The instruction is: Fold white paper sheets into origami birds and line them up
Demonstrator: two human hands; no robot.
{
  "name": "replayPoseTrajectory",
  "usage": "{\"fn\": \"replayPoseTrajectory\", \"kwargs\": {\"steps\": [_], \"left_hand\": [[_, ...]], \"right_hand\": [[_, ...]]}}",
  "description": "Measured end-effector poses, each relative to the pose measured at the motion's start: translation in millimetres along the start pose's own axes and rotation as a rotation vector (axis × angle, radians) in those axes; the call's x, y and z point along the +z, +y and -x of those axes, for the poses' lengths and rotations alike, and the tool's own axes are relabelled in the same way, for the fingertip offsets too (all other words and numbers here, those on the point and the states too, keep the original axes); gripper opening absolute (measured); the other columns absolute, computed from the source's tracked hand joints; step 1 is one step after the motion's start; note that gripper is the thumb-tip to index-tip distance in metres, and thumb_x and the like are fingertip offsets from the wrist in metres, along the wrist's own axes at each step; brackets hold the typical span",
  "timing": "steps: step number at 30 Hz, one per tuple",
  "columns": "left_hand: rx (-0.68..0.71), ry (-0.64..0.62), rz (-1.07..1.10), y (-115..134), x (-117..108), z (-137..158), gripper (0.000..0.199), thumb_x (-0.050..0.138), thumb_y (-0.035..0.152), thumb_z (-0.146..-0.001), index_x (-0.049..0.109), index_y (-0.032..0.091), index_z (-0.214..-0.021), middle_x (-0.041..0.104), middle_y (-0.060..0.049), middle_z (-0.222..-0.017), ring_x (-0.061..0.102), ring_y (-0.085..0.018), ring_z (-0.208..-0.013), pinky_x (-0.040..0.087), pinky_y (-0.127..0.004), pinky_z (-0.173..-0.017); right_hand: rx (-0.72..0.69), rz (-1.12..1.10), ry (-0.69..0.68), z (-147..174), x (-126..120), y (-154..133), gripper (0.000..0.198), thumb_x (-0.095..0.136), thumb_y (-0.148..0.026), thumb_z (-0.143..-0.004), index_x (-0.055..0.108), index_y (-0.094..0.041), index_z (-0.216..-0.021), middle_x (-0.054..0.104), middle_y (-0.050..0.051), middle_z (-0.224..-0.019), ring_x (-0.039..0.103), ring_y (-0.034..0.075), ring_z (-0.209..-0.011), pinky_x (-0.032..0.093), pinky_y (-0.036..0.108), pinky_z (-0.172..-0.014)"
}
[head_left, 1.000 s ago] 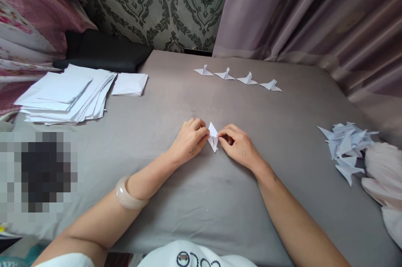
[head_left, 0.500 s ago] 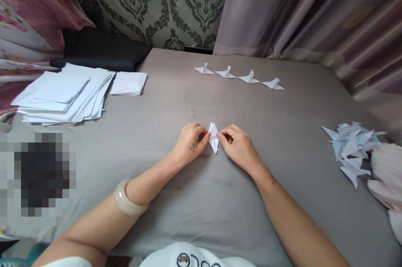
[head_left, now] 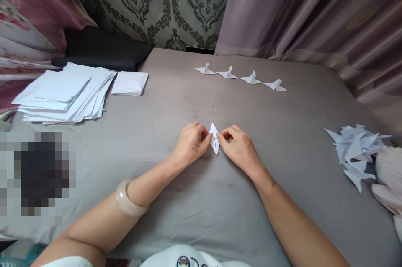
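Note:
A small white piece of folded paper [head_left: 215,140], shaped like a narrow diamond, is between my two hands near the middle of the grey cloth-covered surface [head_left: 163,120]. My left hand [head_left: 193,143] pinches its left edge between thumb and fingertips. On the opposite edge, my right hand [head_left: 238,145] has its thumb and fingers closed in a pinch. A crease line runs across the paper and a slit runs down its lower half. The fingertips hide parts of both sides.
Several folded paper birds [head_left: 250,77] stand in a row at the back. More folded paper pieces [head_left: 358,143] lie heaped at the right, beside pale fabric [head_left: 389,166]. At the left are a large stack of white sheets [head_left: 59,95], a smaller paper stack [head_left: 130,83] and a black folded item [head_left: 103,49].
The paper's top now shows as a single point where two tips showed before. Both hands keep nearly the same place, and the view has shifted slightly.

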State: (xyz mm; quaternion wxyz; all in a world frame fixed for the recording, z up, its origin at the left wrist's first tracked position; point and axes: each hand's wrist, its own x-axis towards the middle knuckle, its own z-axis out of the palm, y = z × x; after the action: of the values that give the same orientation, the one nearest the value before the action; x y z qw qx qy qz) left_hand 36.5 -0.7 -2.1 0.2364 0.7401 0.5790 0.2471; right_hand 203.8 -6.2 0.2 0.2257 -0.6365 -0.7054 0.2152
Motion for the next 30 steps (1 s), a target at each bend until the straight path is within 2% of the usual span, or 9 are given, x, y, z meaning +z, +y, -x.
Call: {"fn": "replayPoseTrajectory", "kwargs": {"steps": [5, 30], "left_hand": [[-0.047, 0.003, 0.027, 1.9, -0.3, 0.9, 0.016, 0.061, 0.026, -0.082, 0.059, 0.017, -0.069, 0.059, -0.003, -0.073, 0.054, -0.017, -0.074, 0.042, -0.029, -0.068], [-0.001, -0.001, -0.052, -0.7, 1.5, 1.8, 0.016, 0.056, 0.027, -0.087, 0.060, 0.016, -0.076, 0.058, -0.004, -0.075, 0.053, -0.017, -0.074, 0.043, -0.030, -0.069]], "right_hand": [[0.028, 0.001, -0.010, 0.4, -0.6, -1.7, 0.019, 0.054, -0.036, -0.085, 0.064, -0.023, -0.074, 0.063, 0.000, -0.085, 0.055, 0.012, -0.066, 0.039, 0.027, -0.062], [0.048, 0.034, -0.007, -0.4, 2.0, -5.0, 0.020, 0.053, -0.037, -0.085, 0.063, -0.022, -0.075, 0.063, 0.003, -0.086, 0.056, 0.013, -0.065, 0.038, 0.027, -0.060]]}}
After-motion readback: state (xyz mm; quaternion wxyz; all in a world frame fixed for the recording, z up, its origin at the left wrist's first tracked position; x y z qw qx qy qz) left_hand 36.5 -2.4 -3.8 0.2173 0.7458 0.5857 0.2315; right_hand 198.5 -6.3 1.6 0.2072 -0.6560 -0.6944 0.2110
